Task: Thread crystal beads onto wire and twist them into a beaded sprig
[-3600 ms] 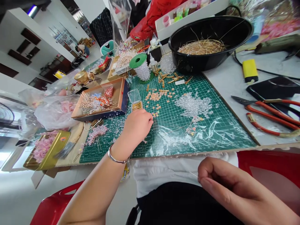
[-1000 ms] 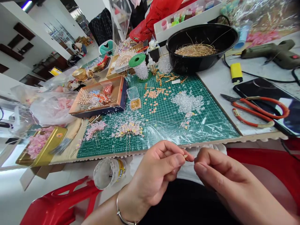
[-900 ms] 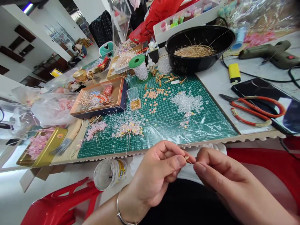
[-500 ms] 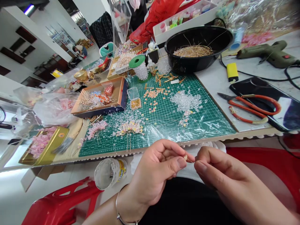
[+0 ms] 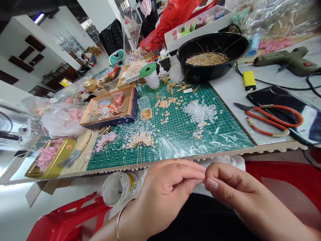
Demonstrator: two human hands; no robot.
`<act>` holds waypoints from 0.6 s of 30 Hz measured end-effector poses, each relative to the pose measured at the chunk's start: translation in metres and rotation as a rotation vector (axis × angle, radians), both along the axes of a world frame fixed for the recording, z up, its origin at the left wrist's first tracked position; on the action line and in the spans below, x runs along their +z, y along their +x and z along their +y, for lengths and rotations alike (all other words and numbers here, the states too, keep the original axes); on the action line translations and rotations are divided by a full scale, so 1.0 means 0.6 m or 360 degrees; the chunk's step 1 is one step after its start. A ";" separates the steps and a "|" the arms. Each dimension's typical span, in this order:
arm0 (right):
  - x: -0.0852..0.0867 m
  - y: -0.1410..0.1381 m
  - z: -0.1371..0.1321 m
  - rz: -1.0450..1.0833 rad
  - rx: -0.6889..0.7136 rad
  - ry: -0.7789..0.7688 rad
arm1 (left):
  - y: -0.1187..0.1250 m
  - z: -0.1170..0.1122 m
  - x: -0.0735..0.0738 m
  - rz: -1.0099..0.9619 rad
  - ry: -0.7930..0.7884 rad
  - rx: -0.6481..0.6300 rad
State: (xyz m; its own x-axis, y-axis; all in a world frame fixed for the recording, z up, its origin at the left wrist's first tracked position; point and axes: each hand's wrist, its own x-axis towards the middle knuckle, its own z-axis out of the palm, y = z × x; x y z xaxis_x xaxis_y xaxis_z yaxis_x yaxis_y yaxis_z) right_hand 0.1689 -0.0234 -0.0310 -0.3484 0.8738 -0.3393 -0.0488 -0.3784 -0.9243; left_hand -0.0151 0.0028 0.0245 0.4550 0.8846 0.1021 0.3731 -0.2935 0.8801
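left hand [image 5: 165, 192]: rolled palm-down since earlier; fingertips closed, contents hidden
right hand [image 5: 232, 189]: finger-thumb pinch at left fingertips, contents hidden
beaded hairpiece [image 5: 140, 140]: beyond left fingers, on mat [image 5: 175, 147]

A slim silver-toned bangle [image 5: 117, 222], narrow and smoothly rounded with a polished sheen, circles the left wrist and makes the one bright metal accent worn. Beyond it, the left hand [image 5: 170, 190] has slender, tapering fingers; below it, the forearm is bare. Across from the bangle, on its right, the right hand [image 5: 233, 190] has creased knuckles and a short, rounded thumbnail, with a bare wrist behind. Between the bangle and that wrist, plain black clothing [image 5: 198, 217] covers the lap, its folds lost in the darkness.
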 end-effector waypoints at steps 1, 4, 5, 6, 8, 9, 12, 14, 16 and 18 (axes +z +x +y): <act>0.001 -0.001 0.002 0.0004 -0.0001 0.0000 | -0.001 0.002 0.001 0.0065 0.0077 -0.0026; 0.003 -0.005 0.009 0.0057 0.0019 -0.0034 | -0.008 0.007 0.003 0.0294 0.0317 -0.0122; 0.002 -0.005 0.011 0.0085 0.0034 -0.0048 | -0.010 0.009 0.004 0.0347 0.0376 -0.0156; 0.000 -0.004 0.012 0.0116 0.0057 -0.0054 | -0.011 0.011 0.006 0.0380 0.0418 -0.0192; -0.005 -0.002 0.014 0.0141 0.0091 -0.0056 | -0.013 0.014 0.008 0.0429 0.0442 -0.0268; -0.008 -0.001 0.015 0.0130 0.0091 -0.0044 | -0.013 0.016 0.010 0.0447 0.0440 -0.0295; -0.018 0.000 0.015 0.0079 0.0059 0.0010 | -0.014 0.025 0.013 0.0439 0.0390 -0.0410; -0.022 -0.003 0.014 0.0034 0.0011 0.0026 | -0.022 0.046 0.014 0.0421 0.0353 -0.0490; -0.023 -0.006 0.013 -0.0015 -0.0058 0.0002 | -0.040 0.090 0.013 0.0498 0.0390 -0.0395; -0.022 -0.010 0.012 -0.0033 -0.0117 -0.0039 | -0.067 0.155 0.010 0.0784 0.0525 0.0009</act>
State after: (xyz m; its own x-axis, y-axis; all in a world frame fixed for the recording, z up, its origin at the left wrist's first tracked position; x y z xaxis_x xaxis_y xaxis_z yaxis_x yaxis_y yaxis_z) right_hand 0.1632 -0.0160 -0.0439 -0.2765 0.8881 -0.3671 -0.0583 -0.3968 -0.9161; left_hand -0.0556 0.0957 0.0303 0.5139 0.8446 0.1501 0.7169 -0.5190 0.4655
